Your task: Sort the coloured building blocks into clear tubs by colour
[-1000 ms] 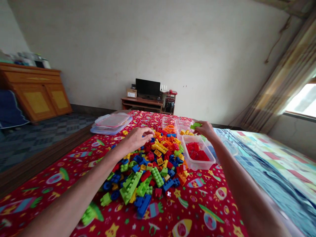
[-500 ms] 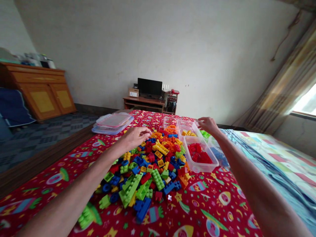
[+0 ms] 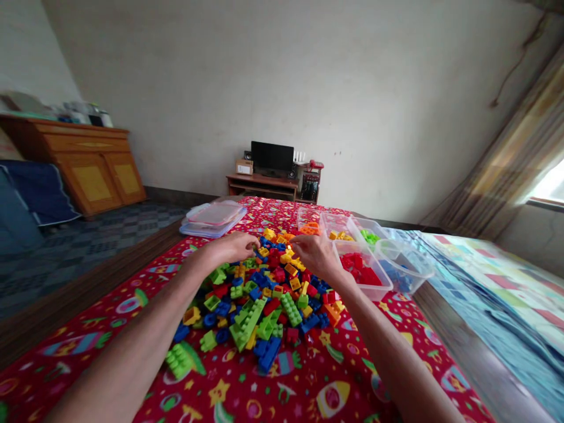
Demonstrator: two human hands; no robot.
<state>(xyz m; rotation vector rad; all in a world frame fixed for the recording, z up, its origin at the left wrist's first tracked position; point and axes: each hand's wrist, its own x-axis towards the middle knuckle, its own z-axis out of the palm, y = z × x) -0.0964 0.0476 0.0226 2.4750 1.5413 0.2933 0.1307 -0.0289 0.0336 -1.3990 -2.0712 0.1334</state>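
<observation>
A pile of mixed toy building bricks (image 3: 268,294) in red, blue, green, yellow and orange lies on the red patterned cloth (image 3: 247,393). Over the pile's far left part is my left hand (image 3: 235,247), its fingers curled together; whatever they hold is too small to make out. My right hand (image 3: 315,254) reaches into the pile's far right part with fingers bent down and pinched, close to some yellow bricks (image 3: 288,257). Its fingertips are partly hidden. Just right of that hand stands a clear box of red bricks (image 3: 359,270).
More clear containers hold sorted bricks: orange bricks (image 3: 311,228), yellow bricks (image 3: 340,235), green bricks (image 3: 370,237), and blue bricks in a round tub (image 3: 416,264). Stacked lids (image 3: 214,217) lie at the far left. A bed (image 3: 476,299) adjoins the table's right side.
My right hand has come left from above the containers to the brick pile. My left hand stays over the pile's far left. The view has shifted slightly.
</observation>
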